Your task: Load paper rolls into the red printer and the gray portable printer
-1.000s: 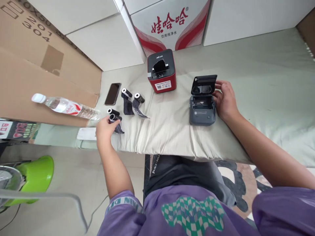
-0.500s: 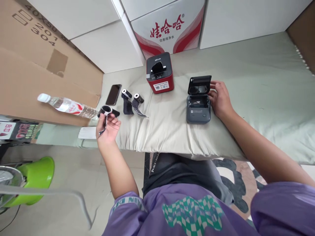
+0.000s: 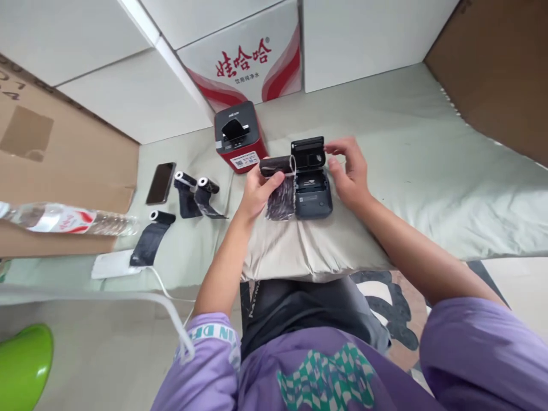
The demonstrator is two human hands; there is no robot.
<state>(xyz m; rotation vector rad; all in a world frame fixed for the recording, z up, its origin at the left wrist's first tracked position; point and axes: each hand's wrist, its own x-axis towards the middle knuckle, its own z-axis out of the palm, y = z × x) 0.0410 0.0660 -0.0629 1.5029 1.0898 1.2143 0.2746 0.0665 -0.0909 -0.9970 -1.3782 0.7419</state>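
Note:
My left hand (image 3: 256,193) grips a roll of black printer paper (image 3: 274,165), its loose strip hanging down beside the small dark label printer (image 3: 314,204). The printer's lid (image 3: 307,146) stands raised and the bay below it shows. My right hand (image 3: 351,174) is at the right edge of that lid, fingers bent, with a gap between thumb and forefinger; whether a fingertip touches the lid I cannot tell. On the left of the cloth lie several more black rolls (image 3: 209,185) with strips unrolled, one (image 3: 153,238) reaching over a white power strip (image 3: 112,266).
Behind my left hand stands a red and black printer (image 3: 240,137). A phone (image 3: 161,182) and a lying water bottle (image 3: 72,219) are at the left. White boxes (image 3: 244,68) line the back, and brown cartons (image 3: 492,74) stand at both sides.
My left hand has carried the roll from the far left to beside the open printer. My right hand stays near the lid, its fingers more raised. The view has shifted right.

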